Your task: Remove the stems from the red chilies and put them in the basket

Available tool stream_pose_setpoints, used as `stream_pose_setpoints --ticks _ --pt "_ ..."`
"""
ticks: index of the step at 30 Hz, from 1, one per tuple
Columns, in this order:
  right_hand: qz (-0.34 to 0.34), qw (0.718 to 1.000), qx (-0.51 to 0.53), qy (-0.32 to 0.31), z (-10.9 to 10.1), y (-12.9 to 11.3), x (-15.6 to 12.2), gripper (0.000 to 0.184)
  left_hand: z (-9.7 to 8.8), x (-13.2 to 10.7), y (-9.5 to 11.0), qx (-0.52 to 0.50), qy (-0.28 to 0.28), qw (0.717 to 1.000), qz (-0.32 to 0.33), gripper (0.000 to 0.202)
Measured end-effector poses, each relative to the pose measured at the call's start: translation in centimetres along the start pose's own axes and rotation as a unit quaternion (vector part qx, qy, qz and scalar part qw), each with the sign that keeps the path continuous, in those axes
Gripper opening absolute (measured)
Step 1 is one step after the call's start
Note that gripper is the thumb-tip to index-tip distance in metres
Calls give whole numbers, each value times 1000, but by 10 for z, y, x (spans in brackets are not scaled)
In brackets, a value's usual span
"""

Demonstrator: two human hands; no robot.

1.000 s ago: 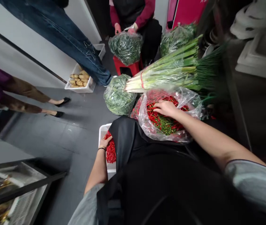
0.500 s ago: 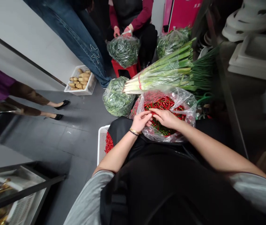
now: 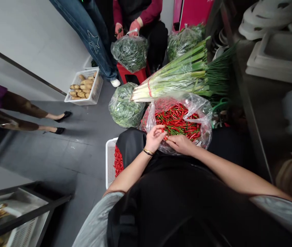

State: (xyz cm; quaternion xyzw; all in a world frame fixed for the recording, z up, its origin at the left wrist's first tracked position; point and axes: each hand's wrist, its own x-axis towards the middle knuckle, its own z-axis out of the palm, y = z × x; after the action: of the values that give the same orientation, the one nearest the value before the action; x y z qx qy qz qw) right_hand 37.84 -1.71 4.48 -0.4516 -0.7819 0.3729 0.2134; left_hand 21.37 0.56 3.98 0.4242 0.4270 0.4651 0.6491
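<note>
My left hand (image 3: 155,138) is closed on a red chili pepper (image 3: 162,130), which shows between thumb and fingers. Fingertips of my right hand (image 3: 181,144) are pinched together right beside it, at the end of a chili; the exact grip is partly hidden. Both hands are over the near edge of a clear plastic bag (image 3: 205,118) resting at my lap. Many red chilies with green stems (image 3: 178,116) fill this bag. By my left knee, a white basket (image 3: 110,161) holds loose red chilies (image 3: 118,161), partly covered by my leg.
Long green onions (image 3: 171,79) lie beyond the chili bag. Bagged greens (image 3: 126,106) stand on the floor, and another bag (image 3: 130,51) is on a red stool (image 3: 133,76) before a gloved co-worker. A potato basket (image 3: 94,97) is by the wall; a metal shelf (image 3: 251,120) is right.
My hands have drawn back toward me from the middle of the chili bag to its near edge, uncovering more chilies. The co-worker's gloved hands have moved apart. The view has shifted slightly.
</note>
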Motion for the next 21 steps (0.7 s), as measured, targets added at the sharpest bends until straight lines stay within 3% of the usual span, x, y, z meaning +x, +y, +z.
stream_pose_setpoints --ticks 4,6,8,12,16,18,21 --pt "107 981 137 87 4 1 3 40 9 1 -5 -112 48 992 -20 74" --pt "102 983 65 141 5 5 8 39 12 -1 -6 -137 68 988 -17 75" --pt "82 980 -89 156 2 11 15 37 13 -6 -2 -118 76 990 14 70" --pt "158 935 -306 87 -13 24 26 37 7 -11 11 -79 70 994 37 51" --pt "156 915 -371 31 -21 27 35 38 -4 1 18 -153 95 978 -102 19" --pt "149 914 -378 -15 -20 28 44 38 -8 9 17 -163 89 967 -175 16" --pt "158 916 -365 -53 -25 32 57 29 -8 16 13 -131 69 969 -200 21"
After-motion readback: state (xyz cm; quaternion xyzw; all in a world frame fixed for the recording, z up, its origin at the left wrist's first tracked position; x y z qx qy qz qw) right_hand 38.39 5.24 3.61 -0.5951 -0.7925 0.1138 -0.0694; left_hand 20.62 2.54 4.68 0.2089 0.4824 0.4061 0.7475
